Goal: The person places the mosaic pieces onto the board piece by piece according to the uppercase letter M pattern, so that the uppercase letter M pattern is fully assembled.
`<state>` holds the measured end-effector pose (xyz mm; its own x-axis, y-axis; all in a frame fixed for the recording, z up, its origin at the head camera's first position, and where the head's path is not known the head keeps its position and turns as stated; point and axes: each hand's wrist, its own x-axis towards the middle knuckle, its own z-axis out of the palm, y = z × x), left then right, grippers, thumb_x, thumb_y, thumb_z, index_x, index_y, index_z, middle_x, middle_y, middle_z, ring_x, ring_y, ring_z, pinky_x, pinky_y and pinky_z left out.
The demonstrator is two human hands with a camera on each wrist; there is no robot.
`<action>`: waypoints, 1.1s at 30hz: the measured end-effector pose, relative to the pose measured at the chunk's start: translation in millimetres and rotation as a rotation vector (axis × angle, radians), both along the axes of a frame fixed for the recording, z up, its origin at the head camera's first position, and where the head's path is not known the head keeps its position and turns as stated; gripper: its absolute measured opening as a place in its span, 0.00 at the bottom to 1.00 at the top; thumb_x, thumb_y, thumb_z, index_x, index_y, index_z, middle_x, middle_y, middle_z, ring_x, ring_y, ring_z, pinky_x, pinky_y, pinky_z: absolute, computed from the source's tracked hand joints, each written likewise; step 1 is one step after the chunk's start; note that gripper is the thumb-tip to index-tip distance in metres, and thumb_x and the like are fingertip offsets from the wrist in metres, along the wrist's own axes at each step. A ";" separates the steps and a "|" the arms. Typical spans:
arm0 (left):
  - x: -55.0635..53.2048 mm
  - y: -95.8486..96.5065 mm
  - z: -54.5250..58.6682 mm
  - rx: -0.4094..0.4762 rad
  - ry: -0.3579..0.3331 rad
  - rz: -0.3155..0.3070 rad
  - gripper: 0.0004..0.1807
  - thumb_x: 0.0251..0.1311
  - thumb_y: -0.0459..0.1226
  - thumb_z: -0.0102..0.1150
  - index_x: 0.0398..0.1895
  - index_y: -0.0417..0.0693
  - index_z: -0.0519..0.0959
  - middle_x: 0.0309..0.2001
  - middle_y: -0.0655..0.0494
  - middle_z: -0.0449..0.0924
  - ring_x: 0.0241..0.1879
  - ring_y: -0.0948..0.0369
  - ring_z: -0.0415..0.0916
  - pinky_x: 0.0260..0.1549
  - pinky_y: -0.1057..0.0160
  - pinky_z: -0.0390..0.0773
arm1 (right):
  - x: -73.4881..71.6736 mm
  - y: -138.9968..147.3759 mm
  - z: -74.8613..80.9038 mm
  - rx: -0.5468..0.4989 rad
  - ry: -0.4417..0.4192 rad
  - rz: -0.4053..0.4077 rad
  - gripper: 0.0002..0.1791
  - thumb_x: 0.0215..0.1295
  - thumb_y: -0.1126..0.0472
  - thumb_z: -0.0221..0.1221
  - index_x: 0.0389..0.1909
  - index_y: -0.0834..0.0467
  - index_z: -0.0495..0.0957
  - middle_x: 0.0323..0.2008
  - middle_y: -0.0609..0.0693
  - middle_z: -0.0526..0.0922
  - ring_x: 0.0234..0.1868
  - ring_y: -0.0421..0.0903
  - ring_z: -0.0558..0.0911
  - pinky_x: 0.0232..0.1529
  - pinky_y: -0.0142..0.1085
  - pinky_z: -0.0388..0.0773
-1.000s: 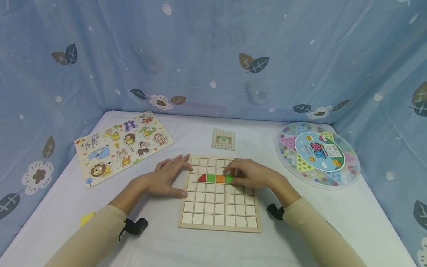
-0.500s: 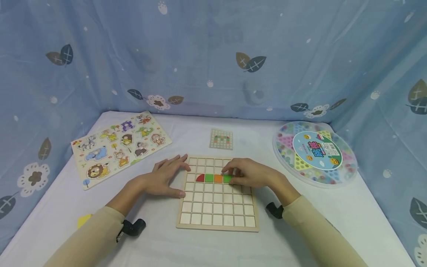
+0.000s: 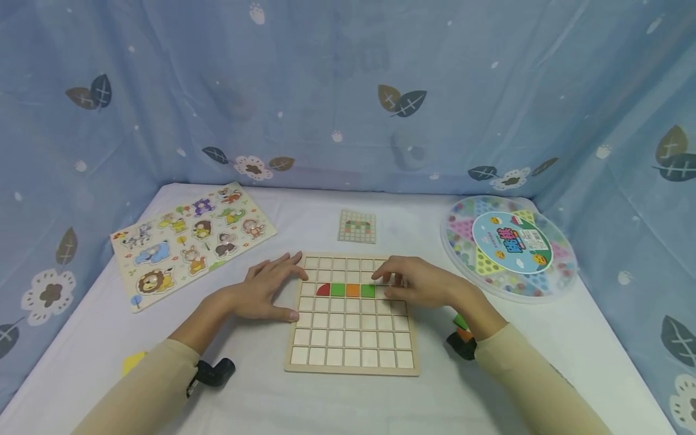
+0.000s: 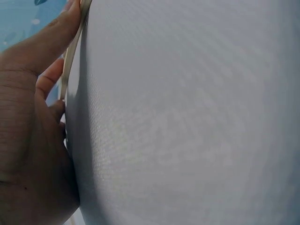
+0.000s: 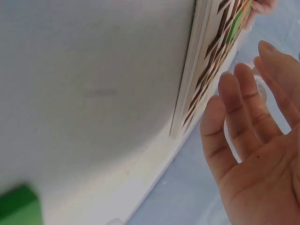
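Observation:
A square wooden grid board (image 3: pixel 352 370) lies in front of me in the head view. In one of its rows sit a red quarter-round tile (image 3: pixel 323 290), a green tile (image 3: pixel 338 290), an orange tile (image 3: pixel 353 291) and a second green tile (image 3: pixel 368 291). My left hand (image 3: pixel 266 290) rests at the board's left edge, thumb and fingers spread and touching the frame. Over the board's right side hovers my right hand (image 3: pixel 421 283), its fingers loosely bent and nothing between them, just right of the second green tile. The right wrist view shows that palm bare.
Beyond the board lies a small pattern card (image 3: pixel 356 226). An animal puzzle board (image 3: pixel 193 241) is at back left, a round marble game box (image 3: pixel 511 248) at right. Green (image 3: pixel 461 321) and orange pieces (image 3: pixel 464 335) lie by my right wrist, a yellow piece (image 3: pixel 133 362) by my left sleeve.
My right hand has let go of the second green tile and moved slightly right, uncovering it and the loose pieces by the wrist. The left hand stays on the board's edge.

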<state>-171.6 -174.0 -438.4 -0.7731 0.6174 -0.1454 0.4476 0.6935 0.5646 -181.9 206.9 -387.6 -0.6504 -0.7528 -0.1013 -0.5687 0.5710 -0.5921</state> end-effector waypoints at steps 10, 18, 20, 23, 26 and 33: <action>0.2 -0.3 -4.2 0.007 -0.006 0.008 0.39 0.54 0.64 0.70 0.66 0.67 0.67 0.84 0.51 0.39 0.82 0.44 0.35 0.72 0.31 0.37 | 11.4 22.6 1.1 -0.017 0.010 -0.042 0.16 0.72 0.62 0.62 0.59 0.55 0.80 0.48 0.47 0.83 0.41 0.40 0.79 0.41 0.34 0.81; 2.0 2.6 -5.2 0.022 0.006 0.006 0.39 0.54 0.63 0.70 0.66 0.66 0.68 0.84 0.49 0.39 0.82 0.43 0.36 0.72 0.31 0.37 | 21.7 42.4 4.5 -0.029 0.030 -0.050 0.16 0.73 0.61 0.62 0.59 0.54 0.79 0.48 0.47 0.84 0.42 0.39 0.79 0.41 0.34 0.81; 1.4 2.8 -4.9 0.017 0.009 0.003 0.39 0.54 0.63 0.70 0.66 0.66 0.67 0.84 0.49 0.39 0.82 0.42 0.35 0.72 0.31 0.37 | 24.0 47.7 4.7 -0.026 0.026 -0.057 0.16 0.74 0.60 0.62 0.60 0.53 0.79 0.48 0.46 0.84 0.43 0.39 0.80 0.41 0.34 0.81; -0.3 3.7 -4.1 0.008 0.008 -0.002 0.39 0.55 0.64 0.70 0.67 0.67 0.67 0.84 0.50 0.38 0.82 0.43 0.35 0.72 0.31 0.37 | 27.5 56.5 4.4 -0.026 0.024 -0.071 0.16 0.74 0.60 0.62 0.60 0.53 0.79 0.48 0.46 0.84 0.43 0.39 0.79 0.41 0.33 0.81; -2.5 5.9 -1.7 0.005 0.004 -0.006 0.39 0.55 0.64 0.70 0.67 0.67 0.67 0.84 0.51 0.38 0.82 0.44 0.34 0.72 0.32 0.37 | 31.1 66.5 4.7 -0.026 0.043 -0.088 0.16 0.73 0.60 0.62 0.59 0.53 0.80 0.47 0.45 0.84 0.43 0.37 0.79 0.40 0.33 0.81; -0.3 2.2 0.7 -0.017 0.008 -0.001 0.40 0.54 0.65 0.70 0.66 0.66 0.67 0.84 0.49 0.39 0.82 0.44 0.36 0.73 0.32 0.38 | 38.6 77.7 1.3 -0.057 0.092 -0.096 0.15 0.72 0.62 0.64 0.57 0.53 0.81 0.44 0.42 0.84 0.42 0.35 0.79 0.40 0.33 0.81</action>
